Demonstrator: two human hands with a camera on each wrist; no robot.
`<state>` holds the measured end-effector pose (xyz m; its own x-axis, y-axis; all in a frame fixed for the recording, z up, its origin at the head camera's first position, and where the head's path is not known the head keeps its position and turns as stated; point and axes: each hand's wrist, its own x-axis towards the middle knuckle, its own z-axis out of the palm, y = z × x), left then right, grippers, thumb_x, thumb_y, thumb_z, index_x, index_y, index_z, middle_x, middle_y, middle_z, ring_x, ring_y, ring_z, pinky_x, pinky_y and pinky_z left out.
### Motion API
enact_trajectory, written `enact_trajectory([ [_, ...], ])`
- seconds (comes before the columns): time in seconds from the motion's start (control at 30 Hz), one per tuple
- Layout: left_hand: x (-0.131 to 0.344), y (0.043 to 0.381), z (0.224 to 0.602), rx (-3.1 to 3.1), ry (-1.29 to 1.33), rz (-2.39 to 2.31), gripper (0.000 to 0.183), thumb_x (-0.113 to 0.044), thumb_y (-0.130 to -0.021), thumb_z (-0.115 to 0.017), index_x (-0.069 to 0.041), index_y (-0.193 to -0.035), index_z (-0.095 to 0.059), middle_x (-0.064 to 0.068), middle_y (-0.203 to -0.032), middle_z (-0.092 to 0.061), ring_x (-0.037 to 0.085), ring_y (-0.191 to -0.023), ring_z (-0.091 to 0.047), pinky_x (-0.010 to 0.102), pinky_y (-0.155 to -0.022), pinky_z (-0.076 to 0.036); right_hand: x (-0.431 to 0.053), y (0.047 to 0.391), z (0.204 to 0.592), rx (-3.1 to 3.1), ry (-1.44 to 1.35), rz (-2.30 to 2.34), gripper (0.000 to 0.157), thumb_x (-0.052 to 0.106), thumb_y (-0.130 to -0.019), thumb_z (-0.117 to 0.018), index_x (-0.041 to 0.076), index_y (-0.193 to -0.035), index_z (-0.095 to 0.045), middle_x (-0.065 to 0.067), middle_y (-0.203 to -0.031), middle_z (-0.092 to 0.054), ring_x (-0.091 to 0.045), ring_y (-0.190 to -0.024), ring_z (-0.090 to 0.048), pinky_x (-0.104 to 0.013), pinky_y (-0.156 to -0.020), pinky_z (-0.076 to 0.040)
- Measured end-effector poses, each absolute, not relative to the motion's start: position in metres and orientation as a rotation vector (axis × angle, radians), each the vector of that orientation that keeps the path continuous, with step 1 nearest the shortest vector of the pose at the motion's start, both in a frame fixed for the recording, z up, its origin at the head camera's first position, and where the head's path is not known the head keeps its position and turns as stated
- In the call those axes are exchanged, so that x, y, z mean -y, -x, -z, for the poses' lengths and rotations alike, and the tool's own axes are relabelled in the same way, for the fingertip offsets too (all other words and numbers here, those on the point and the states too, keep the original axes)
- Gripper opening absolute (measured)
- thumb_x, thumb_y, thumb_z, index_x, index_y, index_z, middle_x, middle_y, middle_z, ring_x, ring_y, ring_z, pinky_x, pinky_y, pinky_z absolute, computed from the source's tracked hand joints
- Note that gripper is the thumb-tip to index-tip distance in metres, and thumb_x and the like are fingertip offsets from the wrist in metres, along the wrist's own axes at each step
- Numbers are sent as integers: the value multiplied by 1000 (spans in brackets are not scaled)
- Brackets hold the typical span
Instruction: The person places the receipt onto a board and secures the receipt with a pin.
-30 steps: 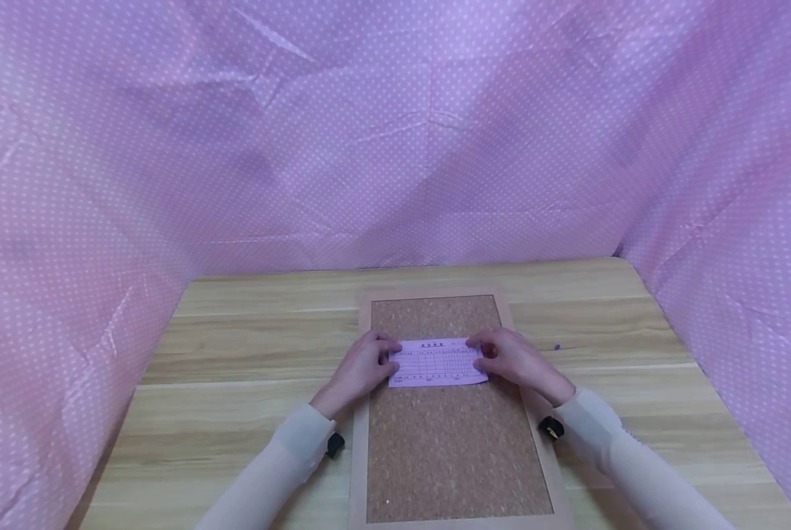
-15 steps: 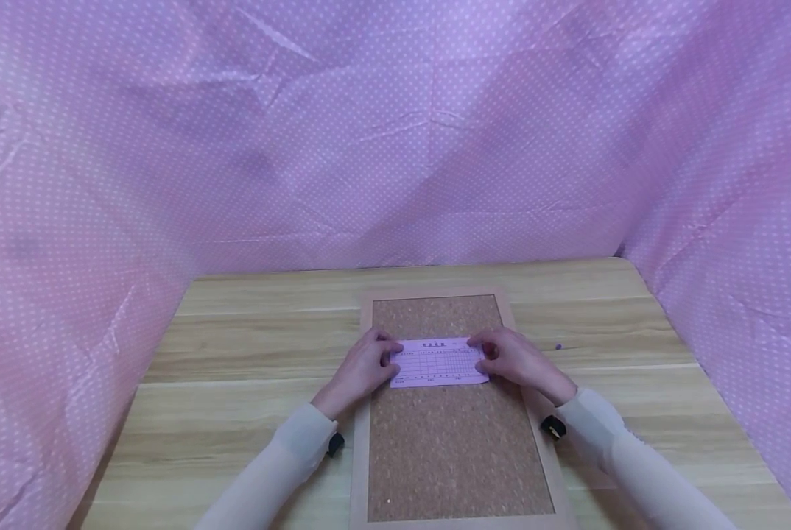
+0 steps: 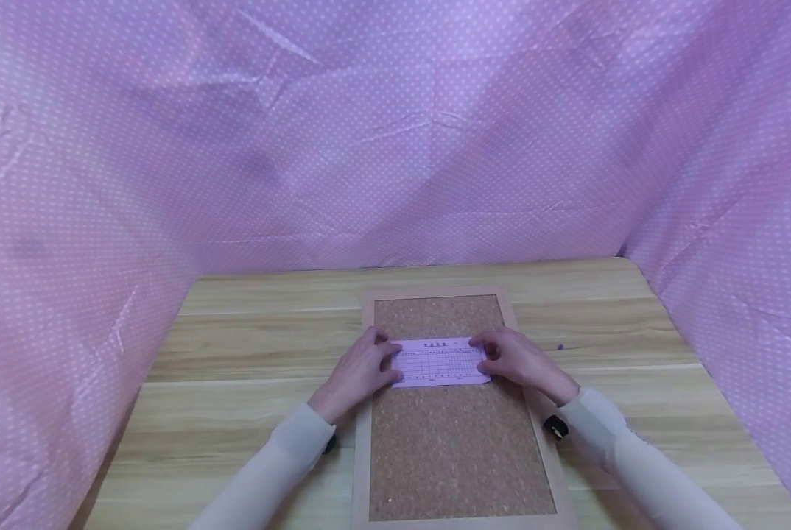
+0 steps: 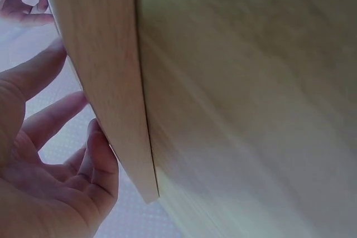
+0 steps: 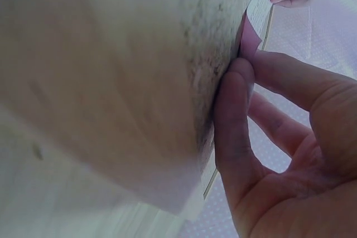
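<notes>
A small pink printed paper form [image 3: 438, 362], ruled like a receipt, lies across the corkboard [image 3: 462, 449] in the head view. At its left edge, my left hand [image 3: 359, 372] touches the paper with the index finger above and the thumb below, a gap between them. My right hand [image 3: 518, 361] touches the right edge in much the same way. In the right wrist view, one corner of the pink form [image 5: 250, 36] curls up beside the right thumb. The left wrist view shows the left hand [image 4: 53, 160] beside the board's wooden frame [image 4: 103, 76], its other fingers bent.
The framed board lies lengthwise on a wood-grain table [image 3: 250, 353]. A tiny purple object [image 3: 560, 347] sits to the right of the board, too small to identify. Pink dotted cloth [image 3: 395, 147] hangs behind and along both sides.
My left thumb has shifted slightly downward along the paper's left edge, and the left wrist has moved a little. The right hand and the form keep nearly the same place.
</notes>
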<state>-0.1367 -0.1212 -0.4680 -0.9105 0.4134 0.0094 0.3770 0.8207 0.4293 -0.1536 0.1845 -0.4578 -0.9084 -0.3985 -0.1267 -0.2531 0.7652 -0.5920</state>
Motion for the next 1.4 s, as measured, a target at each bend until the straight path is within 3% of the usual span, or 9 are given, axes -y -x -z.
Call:
enact_trajectory([
  [0.47, 130, 141, 473, -3011, -665, -422, 68, -50, -84, -84, -12, -138, -67, 17, -150, -49, 38, -127, -50, 51, -97, -48, -189, 154, 456, -2722, 545, 845, 48, 14, -86, -81, 0, -129, -69, -7, -103, -63, -21, -93, -55, -41, -82, -47],
  [0.83, 133, 141, 472, -3003, -719, -393, 67, -51, -85, -82, -11, -138, -67, 15, -147, -53, 38, -130, -48, 53, -100, -48, -195, 149, 455, -2681, 582, 977, 48, 16, -88, -79, -1, -131, -67, -6, -102, -62, -21, -90, -53, -35, -78, -45],
  [1.2, 136, 145, 476, -3013, -743, -376, 66, -50, -85, -83, -12, -137, -68, 15, -147, -53, 38, -131, -47, 53, -100, -49, -212, 138, 449, -2727, 638, 1282, 39, 5, -93, -75, -5, -129, -66, -17, -114, -71, -29, -100, -71, -44, -87, -59],
  [1.4, 136, 147, 475, -3006, -744, -386, 67, -50, -85, -83, -12, -137, -68, 15, -147, -53, 39, -131, -47, 53, -100, -49, -225, 135, 444, -2735, 598, 1404, 36, 4, -95, -73, -7, -129, -66, -22, -120, -71, -28, -101, -71, -36, -87, -59],
])
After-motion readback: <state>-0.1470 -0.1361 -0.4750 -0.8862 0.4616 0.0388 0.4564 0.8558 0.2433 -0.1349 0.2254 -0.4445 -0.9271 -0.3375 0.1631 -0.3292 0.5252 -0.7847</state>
